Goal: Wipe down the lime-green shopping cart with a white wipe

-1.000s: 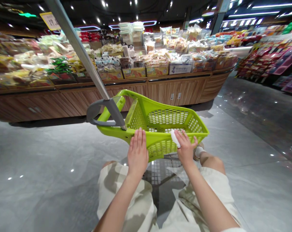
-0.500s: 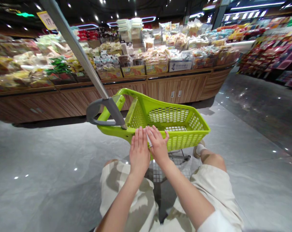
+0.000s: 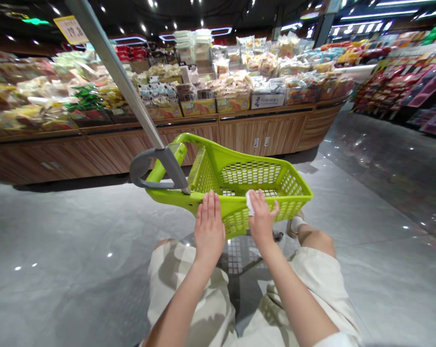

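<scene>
In front of me stands a lime-green plastic shopping cart basket [image 3: 234, 205] with perforated walls, and nothing lies inside it. My left hand [image 3: 209, 229] rests flat against its near side, fingers together and stretched out, just below the rim. Farther right along the same side, my right hand [image 3: 262, 221] presses a small white cloth or tissue [image 3: 250, 203] to the rim and outer wall. Part of the white piece is hidden under the fingers. A grey loop-shaped handle piece [image 3: 176, 168] is attached at the cart's left end.
A grey pole [image 3: 124, 82] rises up and left from the handle piece. Behind the cart runs a wooden display counter [image 3: 239, 132] full of packaged goods, with a price sign [image 3: 71, 30] above. My knees flank the cart's wire lower frame [image 3: 235, 255] on the grey floor [image 3: 76, 250].
My right hand has slid rightward along the basket's near side, away from my left hand, carrying the white piece. My left hand stays in place.
</scene>
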A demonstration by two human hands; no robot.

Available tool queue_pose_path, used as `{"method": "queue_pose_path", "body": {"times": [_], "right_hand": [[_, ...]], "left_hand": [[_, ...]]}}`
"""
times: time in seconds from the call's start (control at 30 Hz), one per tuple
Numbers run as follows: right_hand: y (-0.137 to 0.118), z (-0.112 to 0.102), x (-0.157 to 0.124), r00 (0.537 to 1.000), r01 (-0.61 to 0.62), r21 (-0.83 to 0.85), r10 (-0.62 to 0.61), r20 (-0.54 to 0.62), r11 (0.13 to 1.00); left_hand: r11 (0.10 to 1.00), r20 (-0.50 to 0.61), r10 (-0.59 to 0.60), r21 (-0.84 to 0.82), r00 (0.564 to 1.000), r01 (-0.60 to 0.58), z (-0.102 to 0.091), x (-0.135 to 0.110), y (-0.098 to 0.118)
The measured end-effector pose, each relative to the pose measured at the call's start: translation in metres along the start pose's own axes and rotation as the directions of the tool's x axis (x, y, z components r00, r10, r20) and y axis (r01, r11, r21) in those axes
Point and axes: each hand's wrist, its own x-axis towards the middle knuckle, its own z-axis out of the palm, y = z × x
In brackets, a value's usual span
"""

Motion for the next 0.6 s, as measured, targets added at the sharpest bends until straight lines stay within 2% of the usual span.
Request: {"method": "queue_pose_path", "body": {"times": [0.07, 0.13, 0.23, 0.3, 0.37, 0.5, 0.57, 0.6], "right_hand": [[-0.036, 0.003, 0.007, 0.989, 0.119, 0.08, -0.125, 0.079, 0.99], [-0.062, 0.002, 0.012, 0.968, 0.199, 0.144, -0.217, 0.123, 0.969], [-0.066, -0.003, 0.012, 0.95, 0.251, 0.174, -0.276, 0.143, 0.952], [-0.044, -0.007, 0.008, 0.951, 0.255, 0.142, -0.274, 0.145, 0.957], [-0.01, -0.01, 0.002, 0.967, 0.215, 0.07, -0.222, 0.126, 0.974], [0.06, -0.017, -0.008, 0.998, 0.051, -0.091, -0.049, 0.028, 0.995], [0.074, -0.018, -0.009, 0.998, -0.053, -0.112, 0.049, -0.033, 0.992], [0.073, -0.017, -0.009, 0.994, -0.096, -0.103, 0.091, -0.053, 0.99]], "left_hand": [[1.0, -0.013, -0.001, 0.004, 1.0, 0.001, 0.001, 0.0, 0.0], [1.0, -0.029, -0.004, 0.018, 1.0, 0.005, 0.002, 0.0, 0.001], [1.0, -0.017, 0.0, 0.031, 1.0, 0.001, 0.0, -0.001, -0.001], [1.0, 0.004, 0.001, 0.03, 1.0, -0.001, -0.002, -0.001, -0.003], [1.0, 0.011, -0.005, 0.027, 1.0, 0.005, -0.003, -0.002, -0.004], [1.0, 0.01, -0.013, 0.025, 1.0, 0.012, -0.002, -0.003, -0.006], [0.999, 0.01, -0.016, 0.028, 1.0, 0.016, -0.002, -0.003, -0.006], [0.999, 0.01, -0.017, 0.03, 1.0, 0.017, -0.002, -0.003, -0.005]]}}
